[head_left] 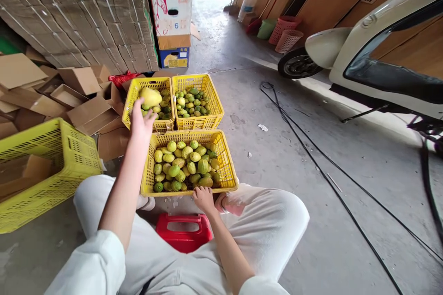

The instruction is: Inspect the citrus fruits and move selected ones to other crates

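Observation:
My left hand (141, 122) is stretched forward over the far left yellow basket (133, 93), fingers spread, with a large yellow-green fruit (150, 97) at the fingertips; I cannot tell whether it still touches them. My right hand (203, 198) rests at the near rim of the closest yellow basket (226, 159), fingers curled among the green and yellow fruits (187, 166) piled in it. A third yellow basket (214, 101) at the far right holds smaller green fruits (192, 101).
An empty yellow basket (51, 161) lies tilted at the left beside flattened cardboard boxes (69, 97). A red stool (183, 233) sits between my legs. Black cables (311, 147) cross the concrete floor. A white scooter (380, 50) stands at the right.

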`<state>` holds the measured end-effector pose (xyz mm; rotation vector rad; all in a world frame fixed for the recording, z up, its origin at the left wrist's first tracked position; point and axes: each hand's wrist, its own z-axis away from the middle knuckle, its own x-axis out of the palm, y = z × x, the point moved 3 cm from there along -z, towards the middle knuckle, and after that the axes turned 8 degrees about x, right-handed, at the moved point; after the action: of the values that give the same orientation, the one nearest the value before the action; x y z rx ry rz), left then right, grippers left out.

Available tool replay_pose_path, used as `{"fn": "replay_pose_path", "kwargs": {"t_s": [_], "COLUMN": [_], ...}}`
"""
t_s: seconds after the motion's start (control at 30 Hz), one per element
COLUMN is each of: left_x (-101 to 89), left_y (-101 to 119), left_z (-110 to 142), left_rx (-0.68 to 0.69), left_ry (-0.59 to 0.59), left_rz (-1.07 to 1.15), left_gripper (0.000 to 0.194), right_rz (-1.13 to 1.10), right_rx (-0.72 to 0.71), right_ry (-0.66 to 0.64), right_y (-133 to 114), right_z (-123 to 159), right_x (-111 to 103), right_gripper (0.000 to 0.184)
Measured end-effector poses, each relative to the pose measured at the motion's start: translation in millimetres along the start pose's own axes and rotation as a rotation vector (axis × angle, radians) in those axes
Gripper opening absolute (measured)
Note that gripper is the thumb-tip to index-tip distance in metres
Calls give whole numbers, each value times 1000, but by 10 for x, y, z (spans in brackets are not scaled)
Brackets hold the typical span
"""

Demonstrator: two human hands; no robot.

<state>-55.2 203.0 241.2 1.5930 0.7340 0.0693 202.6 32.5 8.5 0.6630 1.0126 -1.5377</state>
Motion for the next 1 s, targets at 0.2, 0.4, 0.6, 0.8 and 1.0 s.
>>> {"fn": "replay_pose_path", "kwargs": {"t_s": [0.2,0.4,0.6,0.8,1.0], "left_x": [-20,505,574,594,619], "left_y": [-439,-1671,-2027,-2072,-2079], "left_z": [911,2335,2301,2369,2390], "left_rx": [164,-48,-116,-137,-190], "left_ry": [-27,-608,-866,-864,-826], "left_rz": [-437,-729,-800,-817,-740], "left_gripper": [47,45,44,39,30], "right_rz": [24,66,137,199,254], "right_rx": [16,-31,-42,-173,-322], "right_ry": [-4,-47,-60,-207,-393], "right_y": [-23,-14,-33,-13,29], "right_z": [-46,-36,15,-216,-462], "right_x": [46,71,84,94,85], "right_gripper": [31,32,41,26,30]}}
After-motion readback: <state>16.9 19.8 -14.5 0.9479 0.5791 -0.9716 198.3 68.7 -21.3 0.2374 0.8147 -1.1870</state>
